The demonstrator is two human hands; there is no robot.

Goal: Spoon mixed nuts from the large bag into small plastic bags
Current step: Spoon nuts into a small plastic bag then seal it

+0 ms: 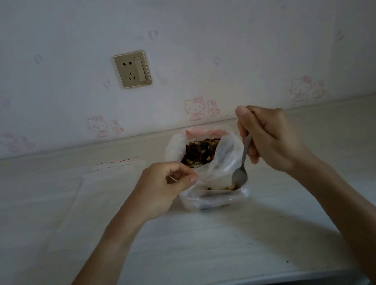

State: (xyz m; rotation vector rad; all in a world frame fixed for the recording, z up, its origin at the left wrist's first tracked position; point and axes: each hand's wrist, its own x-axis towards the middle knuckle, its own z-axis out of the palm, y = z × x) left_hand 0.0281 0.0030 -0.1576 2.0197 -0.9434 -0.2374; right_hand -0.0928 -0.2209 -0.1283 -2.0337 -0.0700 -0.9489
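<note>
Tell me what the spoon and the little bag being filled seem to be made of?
The spoon looks like metal, probably steel: grey with a dull sheen on bowl and handle. The small bag looks like thin clear plastic film: glossy, see-through, crumpled where the left hand pinches it.

— How many bags are seen on the table (201, 253)?
— Three are counted: one large bag (175, 148) of mixed nuts (200, 151), one small plastic bag (216, 196) being filled, and one flat empty bag (112, 173) lying to the left.
— And the rest?
— One spoon (240, 173) is seen, two hands are counted, a left hand (164, 186) and a right hand (269, 138), and one wall socket (132, 69) is noted.
</note>
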